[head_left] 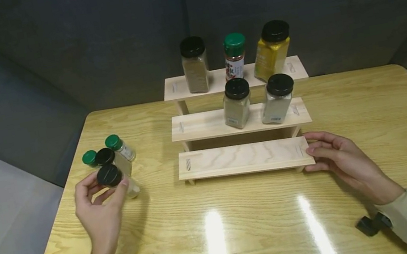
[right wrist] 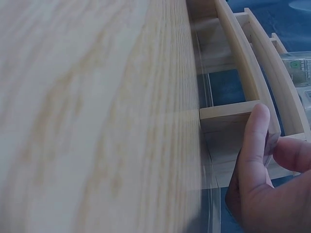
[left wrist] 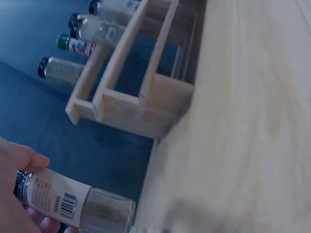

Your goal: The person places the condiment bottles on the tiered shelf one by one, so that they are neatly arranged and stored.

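My left hand point(head_left: 102, 213) holds a spice jar point(left wrist: 108, 211) by its black-capped end, with thumb and fingers around it. The left wrist view shows its barcode label and a brownish powder inside. Just behind it stand another black-capped jar point(head_left: 122, 163) and two green-capped jars, one green cap point(head_left: 89, 158) at the left and one small jar point(head_left: 126, 152) at the right. My right hand point(head_left: 339, 157) grips the right end of the lowest step of a three-tier wooden rack point(head_left: 242, 159), thumb on top. In the right wrist view, fingers point(right wrist: 255, 145) lie against that board's end.
On the rack's top tier stand a black-capped jar point(head_left: 196, 71), a green-capped bottle point(head_left: 234, 60) and a yellow jar point(head_left: 272, 58). Two black-capped jars, one greyish-beige point(head_left: 237, 109) and one pale point(head_left: 277, 107), stand on the middle tier. A dark curtain point(head_left: 124, 45) hangs behind the table.
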The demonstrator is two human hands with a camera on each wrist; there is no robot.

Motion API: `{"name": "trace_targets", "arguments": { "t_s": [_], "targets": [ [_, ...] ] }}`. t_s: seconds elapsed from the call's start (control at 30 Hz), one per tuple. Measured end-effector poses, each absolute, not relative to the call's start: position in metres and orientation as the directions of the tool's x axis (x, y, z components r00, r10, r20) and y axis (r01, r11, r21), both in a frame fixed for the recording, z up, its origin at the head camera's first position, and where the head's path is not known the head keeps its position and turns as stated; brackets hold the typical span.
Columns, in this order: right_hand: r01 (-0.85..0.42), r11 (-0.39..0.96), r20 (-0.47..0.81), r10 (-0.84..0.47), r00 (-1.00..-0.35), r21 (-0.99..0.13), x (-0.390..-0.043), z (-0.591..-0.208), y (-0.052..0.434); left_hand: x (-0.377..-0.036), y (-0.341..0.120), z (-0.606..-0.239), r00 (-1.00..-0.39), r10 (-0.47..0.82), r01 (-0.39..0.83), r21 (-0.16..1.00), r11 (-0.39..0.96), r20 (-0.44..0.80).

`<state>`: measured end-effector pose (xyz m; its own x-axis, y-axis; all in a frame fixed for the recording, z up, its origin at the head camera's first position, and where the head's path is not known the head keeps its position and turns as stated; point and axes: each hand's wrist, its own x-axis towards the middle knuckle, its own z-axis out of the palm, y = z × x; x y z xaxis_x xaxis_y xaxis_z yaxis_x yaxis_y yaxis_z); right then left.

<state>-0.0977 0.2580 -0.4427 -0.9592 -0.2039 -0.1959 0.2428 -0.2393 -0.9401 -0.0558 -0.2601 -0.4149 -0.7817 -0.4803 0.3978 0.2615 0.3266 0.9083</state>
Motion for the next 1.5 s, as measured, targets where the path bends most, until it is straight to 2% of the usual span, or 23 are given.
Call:
{"name": "trace_targets", "arguments": {
  "t_s": [0.27, 0.73, 1.07, 1.3, 1.5],
  "targets": [
    [0.241, -0.270, -0.186, -0.216, -0.959, -0.932, -0.097, -0.442, 0.259, -0.060, -0.246, -0.393, -0.817, -0.359, 0.356, 0.884, 0.302, 0.451],
    [0.260, -0.250, -0.213, -0.200, -0.957, -0.933, -0.096, -0.442, 0.257, -0.096, -0.210, -0.366, -0.841, -0.157, 0.477, 0.847, 0.234, 0.518],
    [0.261, -0.256, -0.212, -0.206, -0.955, -0.931, -0.096, -0.442, 0.258, -0.116, -0.186, -0.343, -0.849, -0.057, 0.492, 0.825, 0.280, 0.525],
    [0.275, -0.238, -0.233, -0.189, -0.954, -0.932, -0.097, -0.440, 0.257, -0.127, -0.173, -0.328, -0.835, -0.025, 0.525, 0.810, 0.260, 0.550],
    [0.280, -0.258, -0.237, -0.184, -0.954, -0.925, -0.096, -0.441, 0.257, -0.139, -0.159, -0.321, -0.850, 0.008, 0.512, 0.825, 0.240, 0.526]
  ]
}}
